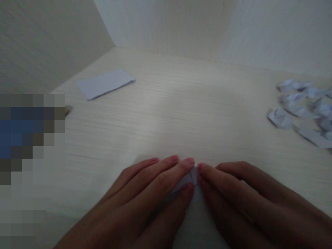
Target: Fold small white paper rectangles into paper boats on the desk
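Between my two hands, low in the middle of the head view, lies a small piece of folded white paper (196, 193) on the table. My left hand (145, 197) holds its left part, the thumb on the near side and the fingers reaching over the far edge. At its right edge, my right hand (238, 193) pinches the paper with thumb and forefinger close together. The fingertips of both hands almost meet at the top of the paper. Much of the paper is hidden under the fingers.
A flat stack of white paper (106, 83) lies at the back left. Several small folded paper pieces (281, 118) are grouped at the right edge. The pale wood-grain table (176, 117) meets upright panels at the back and left. A blurred-out patch covers the left edge.
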Motion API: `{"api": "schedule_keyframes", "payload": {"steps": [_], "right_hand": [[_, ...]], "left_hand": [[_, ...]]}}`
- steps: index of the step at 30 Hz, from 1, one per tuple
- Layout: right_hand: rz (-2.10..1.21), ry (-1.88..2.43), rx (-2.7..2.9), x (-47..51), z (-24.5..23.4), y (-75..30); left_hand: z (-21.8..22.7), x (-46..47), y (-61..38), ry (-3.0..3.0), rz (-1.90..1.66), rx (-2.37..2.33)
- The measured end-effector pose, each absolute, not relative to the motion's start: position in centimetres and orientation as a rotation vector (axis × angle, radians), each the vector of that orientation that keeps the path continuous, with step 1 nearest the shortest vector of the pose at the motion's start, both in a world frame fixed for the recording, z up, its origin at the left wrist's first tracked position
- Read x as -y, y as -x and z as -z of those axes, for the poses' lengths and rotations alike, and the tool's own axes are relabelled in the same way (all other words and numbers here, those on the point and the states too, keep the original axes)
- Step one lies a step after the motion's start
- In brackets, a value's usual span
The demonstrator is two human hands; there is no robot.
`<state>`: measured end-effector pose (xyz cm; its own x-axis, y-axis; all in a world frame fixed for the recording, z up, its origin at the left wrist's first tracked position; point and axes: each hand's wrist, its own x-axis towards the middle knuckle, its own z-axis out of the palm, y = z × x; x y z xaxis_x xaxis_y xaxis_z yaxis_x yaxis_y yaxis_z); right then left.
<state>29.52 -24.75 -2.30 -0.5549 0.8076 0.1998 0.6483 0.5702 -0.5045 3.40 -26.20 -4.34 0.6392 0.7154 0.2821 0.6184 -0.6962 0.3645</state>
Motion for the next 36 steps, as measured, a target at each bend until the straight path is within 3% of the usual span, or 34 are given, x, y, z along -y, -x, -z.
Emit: {"api": "schedule_keyframes", "payload": {"steps": [36], "right_hand": [[-0.405, 1.049, 2.516, 23.9, 1.6, -29.6]], "left_hand": [[4.6, 26.3, -3.3, -2.740, -0.446, -1.038]]}}
